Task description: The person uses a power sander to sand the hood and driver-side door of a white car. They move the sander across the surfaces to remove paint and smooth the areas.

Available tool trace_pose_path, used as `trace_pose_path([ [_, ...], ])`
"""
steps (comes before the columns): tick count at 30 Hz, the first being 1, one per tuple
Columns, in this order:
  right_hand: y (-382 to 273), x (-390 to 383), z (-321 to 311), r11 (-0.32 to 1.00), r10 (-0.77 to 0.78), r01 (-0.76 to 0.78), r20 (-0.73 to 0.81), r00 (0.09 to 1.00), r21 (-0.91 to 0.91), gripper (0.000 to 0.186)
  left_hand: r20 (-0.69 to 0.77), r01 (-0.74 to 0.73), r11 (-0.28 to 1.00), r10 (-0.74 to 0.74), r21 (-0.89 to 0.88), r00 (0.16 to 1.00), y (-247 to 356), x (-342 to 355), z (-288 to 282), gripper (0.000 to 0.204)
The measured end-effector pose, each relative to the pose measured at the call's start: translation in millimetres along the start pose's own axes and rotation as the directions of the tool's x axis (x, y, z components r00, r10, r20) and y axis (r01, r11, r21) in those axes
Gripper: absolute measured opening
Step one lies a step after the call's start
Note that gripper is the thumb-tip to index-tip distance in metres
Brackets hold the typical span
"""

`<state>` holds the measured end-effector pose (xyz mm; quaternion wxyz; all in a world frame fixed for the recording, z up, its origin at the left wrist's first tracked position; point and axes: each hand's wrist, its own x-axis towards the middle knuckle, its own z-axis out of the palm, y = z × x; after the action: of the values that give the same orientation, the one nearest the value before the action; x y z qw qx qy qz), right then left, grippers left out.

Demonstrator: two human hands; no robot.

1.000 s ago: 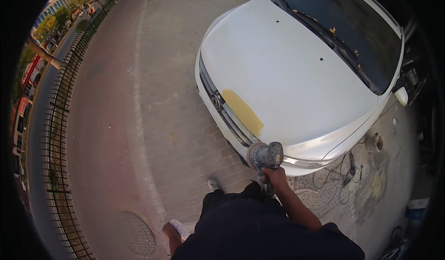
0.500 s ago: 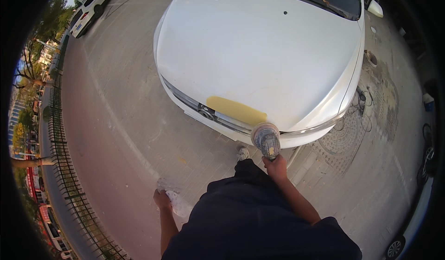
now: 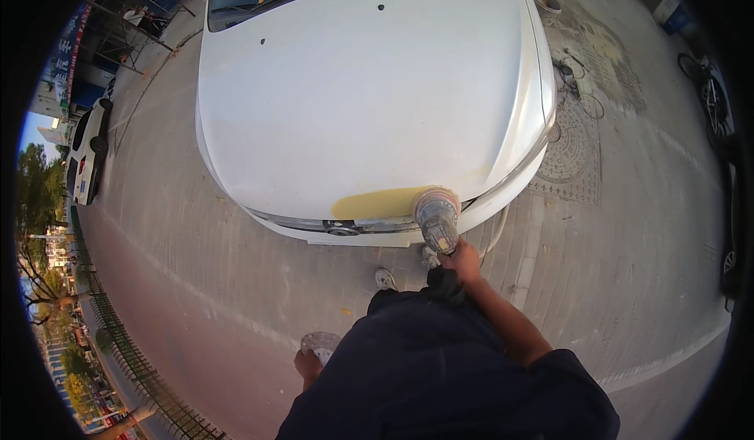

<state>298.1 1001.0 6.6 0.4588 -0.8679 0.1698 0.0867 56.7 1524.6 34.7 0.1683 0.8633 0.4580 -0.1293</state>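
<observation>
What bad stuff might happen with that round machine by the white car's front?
The right hand holds the power sander at the end of the yellow patch, so a slip might scuff the white hood around it. The grille is just below, so it might get bumped. The left hand could drop its round disc.

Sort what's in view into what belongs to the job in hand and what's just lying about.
In use:
- power sander, in the right hand
- pale round disc, in the left hand
- white hood with yellow patch

Just around:
- bicycle
- parked car
- round ground cover
</observation>
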Motion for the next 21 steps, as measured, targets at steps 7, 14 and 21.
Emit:
trace_pose_path([
  [7,-11.6,-8.4,39.7,0.986,0.11,-0.095,-0.111,0.988,0.136,0.048,-0.025,-0.278,0.957,0.277,-0.087,0.961,76.5,70.1,-43.7,0.04],
  [14,-19.1,-5.8,59.9,0.956,0.197,-0.145,-0.187,0.963,0.257,0.05,0.013,-0.307,0.952,0.307,-0.009,0.952,62.7,116.4,-29.3,0.042],
  [21,-25.8,-8.8,63.7,0.941,0.29,-0.247,-0.173,0.941,0.233,0.047,0.105,-0.266,0.962,0.258,0.062,0.96,4.5,140.6,-5.5,0.042],
])
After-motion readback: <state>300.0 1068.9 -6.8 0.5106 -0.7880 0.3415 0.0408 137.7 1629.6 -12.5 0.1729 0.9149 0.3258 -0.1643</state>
